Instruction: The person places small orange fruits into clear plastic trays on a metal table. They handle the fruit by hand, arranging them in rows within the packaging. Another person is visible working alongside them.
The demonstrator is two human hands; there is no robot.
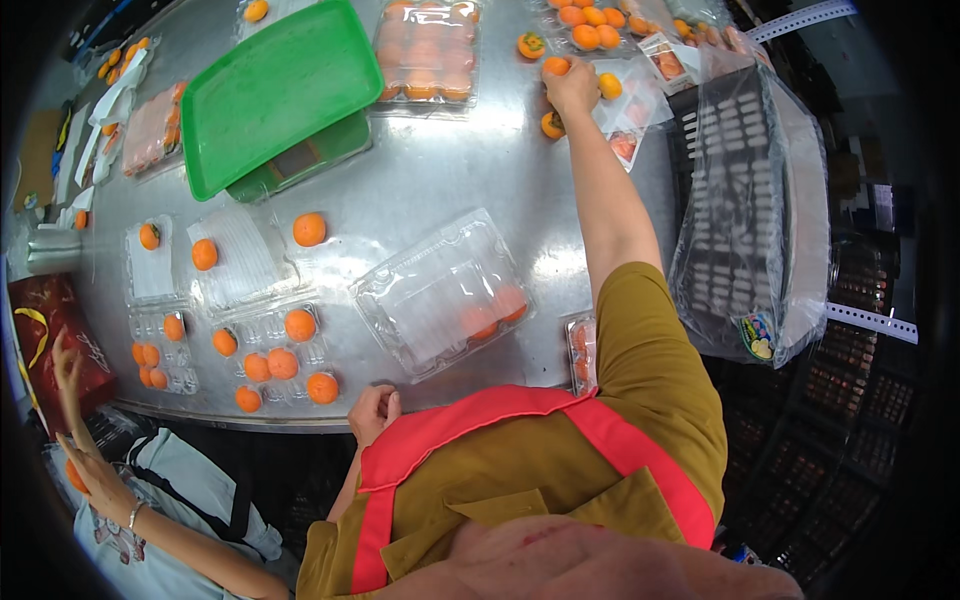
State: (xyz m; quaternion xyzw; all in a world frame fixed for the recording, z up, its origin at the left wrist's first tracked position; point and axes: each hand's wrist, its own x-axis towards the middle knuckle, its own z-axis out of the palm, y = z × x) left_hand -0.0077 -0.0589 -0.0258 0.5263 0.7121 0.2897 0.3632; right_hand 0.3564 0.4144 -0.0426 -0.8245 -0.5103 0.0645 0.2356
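Note:
My right hand (574, 88) reaches across the steel table, its fingers on an orange persimmon (556, 66). Loose persimmons lie close around it: one with a green calyx (531, 46), one below the hand (553, 125) and a paler one (610, 85) on clear plastic. My left hand (373, 414) rests at the table's front edge, fingers curled, with nothing visible in them. Just beyond it, a clear clamshell box (442, 292) sits at an angle with a few persimmons at its right end. To the left stands an open clear tray (281, 337) with several persimmons in and around it.
A green tray (281, 94) lies over a second green container (315, 157). Behind is a filled clamshell pack (427, 52). A plastic-wrapped black crate (727, 202) borders the right side. At lower left, a co-worker's hand (105, 487) holds a persimmon beside a red box (60, 345).

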